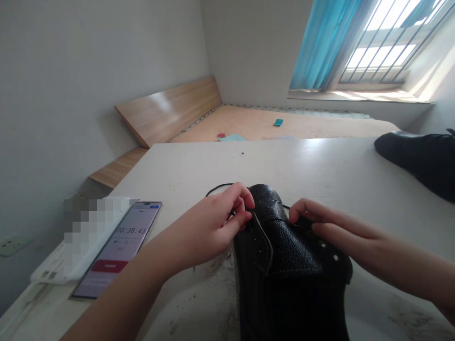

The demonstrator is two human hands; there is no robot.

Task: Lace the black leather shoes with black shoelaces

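A black leather shoe (293, 251) stands on the white table with its opening toward me and its two eyelet flaps spread apart. My left hand (232, 213) pinches at the upper end of the left flap, thumb against fingertips; a thin black lace loops out behind it. On the other side, my right hand (316, 220) has its thumb and fingers closed on the right flap near the eyelets, where a short bit of lace shows. Whether either hand grips the lace or only the flap edge is hidden by the fingers.
A phone (121, 251) showing a timer lies at the left beside a white object (57, 260). Another black shoe (423, 156) is on the white table (199, 163) at the far right. Behind are a bed (249, 118) and a blue curtain (320, 42).
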